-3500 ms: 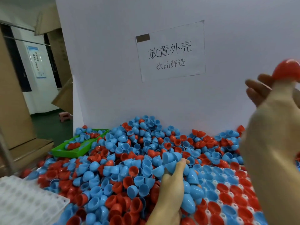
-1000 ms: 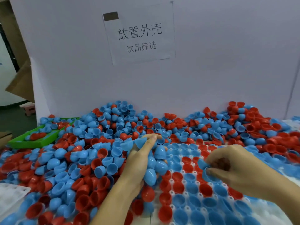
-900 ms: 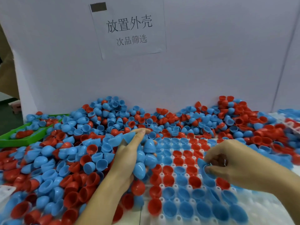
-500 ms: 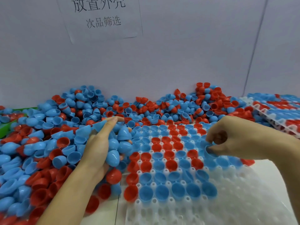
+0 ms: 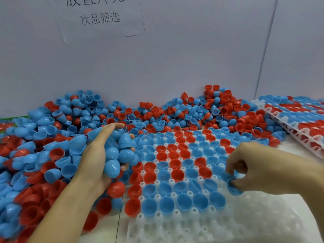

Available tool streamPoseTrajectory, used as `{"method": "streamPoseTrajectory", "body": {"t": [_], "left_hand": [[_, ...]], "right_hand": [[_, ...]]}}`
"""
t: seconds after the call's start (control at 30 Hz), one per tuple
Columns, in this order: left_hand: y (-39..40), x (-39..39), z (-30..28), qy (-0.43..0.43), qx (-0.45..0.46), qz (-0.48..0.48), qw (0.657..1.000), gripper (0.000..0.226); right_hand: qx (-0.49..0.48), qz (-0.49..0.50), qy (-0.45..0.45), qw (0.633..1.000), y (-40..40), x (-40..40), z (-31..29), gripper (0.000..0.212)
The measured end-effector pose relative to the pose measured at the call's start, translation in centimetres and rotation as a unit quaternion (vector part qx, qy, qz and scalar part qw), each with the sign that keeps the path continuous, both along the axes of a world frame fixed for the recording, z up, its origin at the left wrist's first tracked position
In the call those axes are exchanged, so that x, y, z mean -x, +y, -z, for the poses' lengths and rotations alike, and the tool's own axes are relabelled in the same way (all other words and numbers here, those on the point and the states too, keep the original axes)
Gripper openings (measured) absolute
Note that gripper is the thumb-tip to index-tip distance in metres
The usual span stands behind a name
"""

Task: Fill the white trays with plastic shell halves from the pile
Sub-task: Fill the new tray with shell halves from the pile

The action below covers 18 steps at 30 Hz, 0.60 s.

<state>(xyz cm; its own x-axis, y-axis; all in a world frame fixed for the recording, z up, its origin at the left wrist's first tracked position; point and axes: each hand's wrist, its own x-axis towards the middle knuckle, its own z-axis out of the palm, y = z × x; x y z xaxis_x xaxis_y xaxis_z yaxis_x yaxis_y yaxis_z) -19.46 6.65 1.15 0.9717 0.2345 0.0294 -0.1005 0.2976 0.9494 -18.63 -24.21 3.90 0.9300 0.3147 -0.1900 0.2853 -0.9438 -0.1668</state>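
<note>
seating a blue shell while the other hand holds the supply

pinching a blue shell half (image 5: 233, 187) by its rim, the right hand (image 5: 259, 171) at the lower right of the frame sets it against the white tray (image 5: 192, 227), at the right end of the filled rows. thumb and fingertips are curled onto the rim; whether the shell already sits in a pocket cannot be told. the left hand (image 5: 98, 155), left of centre, is cupped round a handful of blue shells (image 5: 121, 153), fingers bent about them, at the tray's left edge.

outward from the hands, the tray's far rows hold red and blue halves open side up, and its near rows show bare pockets. the pile (image 5: 52, 137) spreads over the tabletop along the left and the back, against a white board (image 5: 192, 58) bearing a paper sign (image 5: 100, 18). stacked filled trays (image 5: 298, 118) lie at the right edge.

these halves look thin, stiff, smooth and very light, so they probably slide and nest easily. a light pinch across the open rim seems best, dome downward into the pocket; squeezing hard might flex or flick one away.
</note>
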Motion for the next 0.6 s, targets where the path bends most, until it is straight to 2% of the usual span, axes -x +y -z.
{"method": "streamPoseTrajectory", "body": {"t": [0.1, 0.17, 0.37, 0.5, 0.6], "left_hand": [[-0.1, 0.0, 0.0, -0.001, 0.009, 0.01, 1.0, 0.026], [-0.1, 0.0, -0.1, -0.002, 0.013, 0.017, 1.0, 0.028], [-0.5, 0.4, -0.4, 0.004, 0.021, 0.024, 0.999, 0.023], [-0.8, 0.7, -0.6, 0.0, 0.025, 0.036, 0.999, 0.023], [-0.9, 0.8, -0.7, -0.001, 0.045, 0.045, 0.998, 0.021]], "right_hand": [[0.032, -0.002, 0.048, 0.998, 1.3, 0.0, 0.9, 0.013], [0.036, 0.004, 0.064, 0.997, 1.7, -0.1, 1.2, 0.021], [-0.011, 0.007, 0.075, 0.997, 0.8, -0.4, 0.9, 0.014], [-0.043, 0.004, 0.042, 0.998, -0.3, -0.8, 1.0, 0.011], [-0.063, -0.012, -0.026, 0.998, -0.3, -1.3, 1.3, 0.017]]}}
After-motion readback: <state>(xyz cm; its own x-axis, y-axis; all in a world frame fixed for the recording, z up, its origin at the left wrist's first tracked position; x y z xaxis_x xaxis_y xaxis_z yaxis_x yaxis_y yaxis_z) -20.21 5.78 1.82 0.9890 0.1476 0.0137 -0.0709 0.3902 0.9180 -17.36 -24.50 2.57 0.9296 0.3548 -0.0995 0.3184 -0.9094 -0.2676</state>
